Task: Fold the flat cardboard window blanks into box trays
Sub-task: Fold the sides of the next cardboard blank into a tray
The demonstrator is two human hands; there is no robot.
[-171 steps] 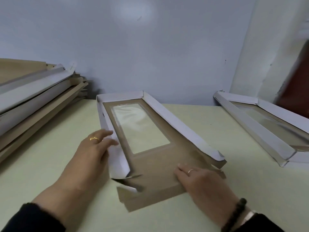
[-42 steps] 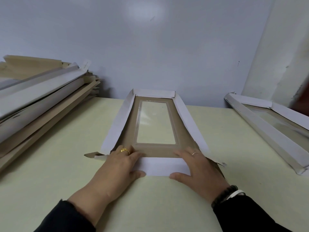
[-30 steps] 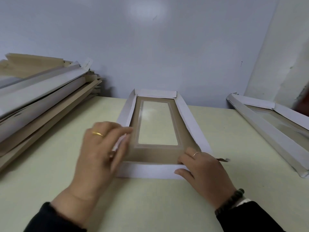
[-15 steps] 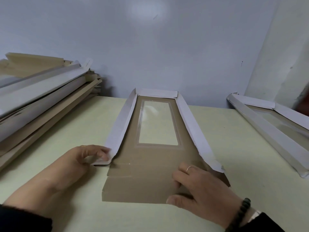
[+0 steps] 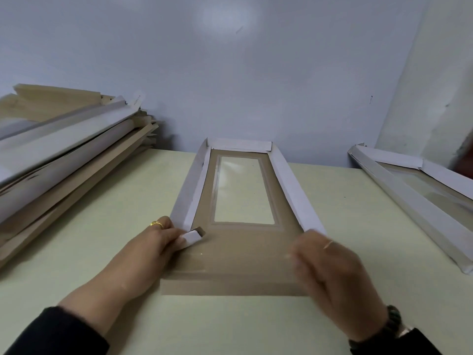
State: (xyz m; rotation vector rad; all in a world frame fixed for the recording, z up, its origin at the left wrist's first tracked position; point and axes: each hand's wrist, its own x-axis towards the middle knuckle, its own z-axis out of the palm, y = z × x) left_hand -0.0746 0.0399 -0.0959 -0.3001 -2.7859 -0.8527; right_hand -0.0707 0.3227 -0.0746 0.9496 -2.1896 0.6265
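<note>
A brown cardboard window blank [image 5: 238, 254] lies lengthwise on the pale table, its clear window toward the far end. Both long side walls and the far end wall stand up, white side showing. The near end flap lies flat and brown toward me. My left hand [image 5: 156, 244] pinches the small white corner tab [image 5: 192, 237] at the near end of the left wall, bending it inward. My right hand [image 5: 330, 267] is blurred at the near end of the right wall [image 5: 294, 190], fingers curled at the corner; the tab under it is hidden.
A tall stack of flat blanks [image 5: 61, 160] leans along the left side of the table. A folded window tray [image 5: 419, 198] lies at the right by the wall corner. The blue-grey wall closes off the far edge.
The near end flap has stayed flat. My left hand has turned the left corner tab inward, and my right hand has lifted from the flap to the right wall's near corner.
</note>
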